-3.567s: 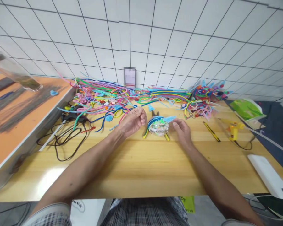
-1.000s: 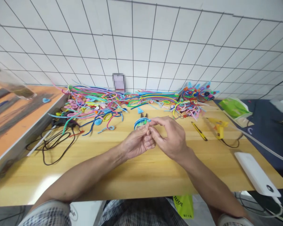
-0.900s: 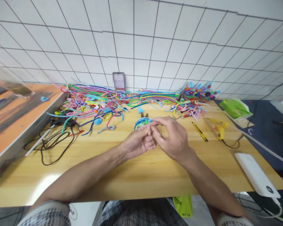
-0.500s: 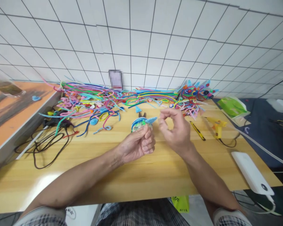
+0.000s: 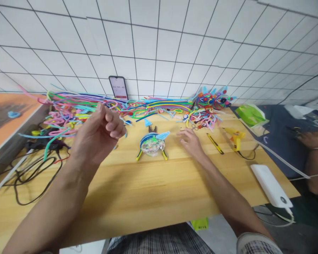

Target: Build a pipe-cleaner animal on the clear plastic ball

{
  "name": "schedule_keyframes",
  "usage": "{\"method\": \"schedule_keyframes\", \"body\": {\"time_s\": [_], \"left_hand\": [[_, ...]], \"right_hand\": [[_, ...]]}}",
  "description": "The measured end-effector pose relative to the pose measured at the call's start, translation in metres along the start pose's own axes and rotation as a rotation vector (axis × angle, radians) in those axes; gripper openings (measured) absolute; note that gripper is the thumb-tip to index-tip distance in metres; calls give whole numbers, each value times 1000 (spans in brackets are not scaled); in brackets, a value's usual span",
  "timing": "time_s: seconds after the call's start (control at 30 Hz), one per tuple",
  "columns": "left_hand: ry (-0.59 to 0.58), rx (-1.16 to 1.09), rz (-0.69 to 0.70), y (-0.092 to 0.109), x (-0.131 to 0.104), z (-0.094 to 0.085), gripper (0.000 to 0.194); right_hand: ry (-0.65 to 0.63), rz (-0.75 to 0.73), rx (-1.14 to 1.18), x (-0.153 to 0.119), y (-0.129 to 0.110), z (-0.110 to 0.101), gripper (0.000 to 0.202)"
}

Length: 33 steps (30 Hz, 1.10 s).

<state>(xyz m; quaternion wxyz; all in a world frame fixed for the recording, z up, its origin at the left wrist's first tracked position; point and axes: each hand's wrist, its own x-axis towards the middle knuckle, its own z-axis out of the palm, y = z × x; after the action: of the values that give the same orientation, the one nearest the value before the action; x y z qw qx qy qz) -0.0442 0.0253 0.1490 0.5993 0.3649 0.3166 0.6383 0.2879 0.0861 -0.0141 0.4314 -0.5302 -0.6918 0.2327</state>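
My left hand [image 5: 98, 137] is raised over the left part of the table, its fingers curled in, with nothing visible in them. To the right, my right hand [image 5: 192, 143] rests low at the table top, fingers stretched out and holding nothing. Between the hands lies a clear rounded plastic piece [image 5: 152, 147] with blue pipe cleaner bands and a light blue cone [image 5: 163, 135] at its upper right. It sits over a pair of pliers [image 5: 139, 155], whose yellow and black handles stick out below and dark jaws above. A small blue triangle [image 5: 147, 122] lies just behind.
Many coloured pipe cleaners [image 5: 164, 105] line the back, near a propped phone [image 5: 118, 88] and colourful finished figures [image 5: 214, 99]. At right are a yellow cutter [image 5: 215, 143], a glue gun [image 5: 234, 137] and a white power bank [image 5: 271, 185]. Black cables [image 5: 37, 192] lie left. Another person's hand [image 5: 314, 138] shows far right.
My left hand has let go of the plastic piece, now on the table over the pliers, and moved up and left. My right hand has opened from a ring shape and lowered. The view has shifted right.
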Motion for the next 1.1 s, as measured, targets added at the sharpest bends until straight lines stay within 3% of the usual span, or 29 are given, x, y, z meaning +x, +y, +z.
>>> {"method": "schedule_keyframes", "body": {"time_s": [0.13, 0.23, 0.4, 0.47, 0.53, 0.63, 0.73, 0.9, 1.1], "left_hand": [[52, 105, 158, -4, 13, -20, 37], [74, 280, 174, -26, 34, -45, 26], [63, 1029, 30, -84, 84, -78, 14], [-1, 1334, 50, -103, 102, -77, 27], [-176, 1500, 64, -117, 116, -71, 44], [-386, 1692, -10, -132, 133, -65, 51], [-427, 1760, -102, -141, 143, -67, 49], [-308, 1659, 17, -144, 144, -78, 41], [-138, 1402, 95, -113, 127, -80, 10]], "right_hand": [[-25, 159, 112, -9, 9, 3, 23], [-16, 208, 162, -10, 8, 5, 26], [-73, 205, 134, -12, 7, 11, 24], [-89, 192, 112, -13, 7, 13, 25], [-96, 184, 90, -15, 9, 14, 26], [-99, 172, 61, -16, 11, 15, 27], [-103, 163, 48, -17, 12, 14, 28], [-108, 169, 53, -17, 12, 15, 27], [-79, 167, 37, -15, 9, 15, 27]]}}
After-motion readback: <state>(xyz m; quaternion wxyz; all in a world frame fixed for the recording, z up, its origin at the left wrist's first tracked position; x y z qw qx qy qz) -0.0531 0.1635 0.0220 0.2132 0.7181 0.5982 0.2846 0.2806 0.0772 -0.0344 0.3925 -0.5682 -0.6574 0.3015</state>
